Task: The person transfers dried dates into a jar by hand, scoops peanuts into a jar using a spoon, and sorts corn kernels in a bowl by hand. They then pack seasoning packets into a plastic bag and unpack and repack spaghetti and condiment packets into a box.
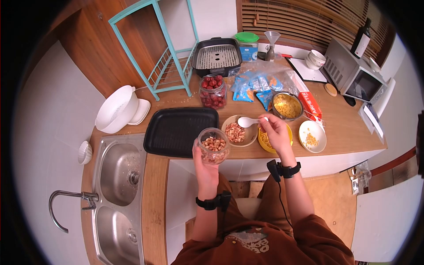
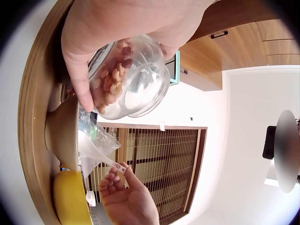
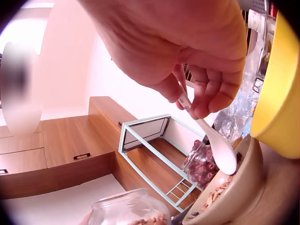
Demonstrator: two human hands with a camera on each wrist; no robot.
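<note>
My left hand [image 1: 206, 170] holds a clear glass jar [image 1: 214, 155] partly filled with chopped reddish nuts, raised in front of the counter edge. In the left wrist view the fingers wrap the jar [image 2: 140, 89], which lies sideways in that picture. Between thumb and fingers my right hand [image 1: 276, 132] pinches the handle of a white plastic spoon [image 1: 248, 122]. The spoon's bowl hangs over a beige bowl [image 1: 252, 138] holding more of the chopped nuts. Below the right hand sits a yellow bowl [image 1: 289, 132] with yellow pieces in it, partly hidden by that hand.
A black grill pan [image 1: 176, 132] lies left of the bowls, beside a double sink [image 1: 119, 172]. Behind stand a jar of red fruit [image 1: 213, 95], blue snack packets [image 1: 244, 89] and a metal pot of yellow pieces [image 1: 287, 106]. A white bowl [image 1: 319, 143] stands at the right.
</note>
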